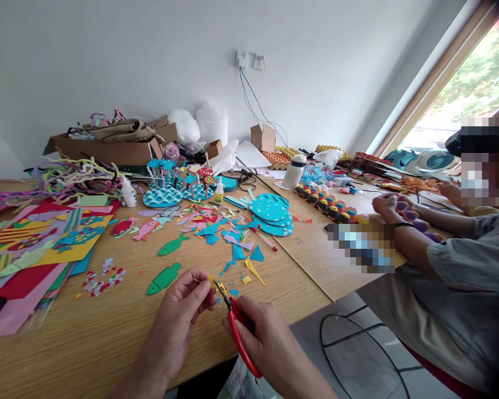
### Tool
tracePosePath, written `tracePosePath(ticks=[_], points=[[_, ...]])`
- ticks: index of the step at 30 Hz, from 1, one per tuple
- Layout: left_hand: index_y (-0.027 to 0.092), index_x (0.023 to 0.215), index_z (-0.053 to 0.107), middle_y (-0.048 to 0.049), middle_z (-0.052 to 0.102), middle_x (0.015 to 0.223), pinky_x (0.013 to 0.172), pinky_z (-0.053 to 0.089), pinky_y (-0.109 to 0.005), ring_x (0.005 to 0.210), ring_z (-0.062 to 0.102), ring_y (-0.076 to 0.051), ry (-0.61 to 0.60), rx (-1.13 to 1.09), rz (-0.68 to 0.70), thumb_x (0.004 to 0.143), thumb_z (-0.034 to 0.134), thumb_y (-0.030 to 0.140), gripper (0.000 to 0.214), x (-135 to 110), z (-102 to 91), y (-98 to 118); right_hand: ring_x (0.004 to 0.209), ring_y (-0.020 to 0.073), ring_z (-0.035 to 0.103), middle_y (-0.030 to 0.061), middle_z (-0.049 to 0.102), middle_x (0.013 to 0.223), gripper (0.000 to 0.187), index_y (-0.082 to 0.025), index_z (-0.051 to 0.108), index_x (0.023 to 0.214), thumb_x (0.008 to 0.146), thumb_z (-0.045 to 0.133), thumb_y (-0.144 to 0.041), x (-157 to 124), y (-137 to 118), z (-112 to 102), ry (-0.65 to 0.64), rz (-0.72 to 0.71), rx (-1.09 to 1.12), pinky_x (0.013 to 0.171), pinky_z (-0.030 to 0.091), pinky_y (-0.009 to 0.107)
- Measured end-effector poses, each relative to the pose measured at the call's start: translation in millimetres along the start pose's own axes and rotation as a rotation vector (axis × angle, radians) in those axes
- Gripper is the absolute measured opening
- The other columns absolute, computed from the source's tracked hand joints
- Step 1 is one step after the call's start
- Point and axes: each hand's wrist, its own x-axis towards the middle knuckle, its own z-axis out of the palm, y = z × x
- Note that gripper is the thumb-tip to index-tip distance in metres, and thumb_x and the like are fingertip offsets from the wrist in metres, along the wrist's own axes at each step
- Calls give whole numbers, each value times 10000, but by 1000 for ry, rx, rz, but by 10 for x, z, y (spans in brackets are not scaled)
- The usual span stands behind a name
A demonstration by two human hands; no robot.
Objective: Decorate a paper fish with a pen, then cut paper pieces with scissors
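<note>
My left hand [183,310] pinches a small piece of yellow paper [210,280] between thumb and fingers, just above the table's near edge. Red-handled scissors [238,332] are gripped in my right hand [266,332], their blade tips right at the yellow paper. Beyond my left hand lie two green paper fish, one nearer [163,278] and one farther [173,244]. Yellow scraps [254,271] and blue scraps [239,252] are scattered past the scissors. A pile of tiny coloured paper bits [103,279] sits to the left.
Coloured paper sheets [37,244] cover the left side. Blue scalloped discs [270,213], glue bottles [128,192] and a thin stick [303,269] lie further in. A cardboard box [108,151] stands by the wall. At right, a co-worker's hands [386,206] hold a painted strip.
</note>
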Motion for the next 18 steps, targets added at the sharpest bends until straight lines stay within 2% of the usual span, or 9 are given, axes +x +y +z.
tracePosePath(ticks=[4, 18], points=[[178, 695, 614, 34, 574, 590, 546, 418, -190, 559, 505, -92, -42, 29, 12, 676, 706, 278, 137, -6, 7, 4, 497, 86, 338, -47, 414, 560, 182, -189, 416, 647, 815, 446, -253, -1, -45, -25, -39, -14, 35, 464, 239, 195], [177, 670, 624, 32, 567, 584, 539, 412, -202, 549, 485, -97, -51, 105, -25, 642, 720, 276, 141, -24, 35, 11, 490, 77, 312, -58, 380, 538, 200, -182, 408, 621, 811, 453, -223, -3, -54, -45, -34, 4, 28, 457, 224, 197]])
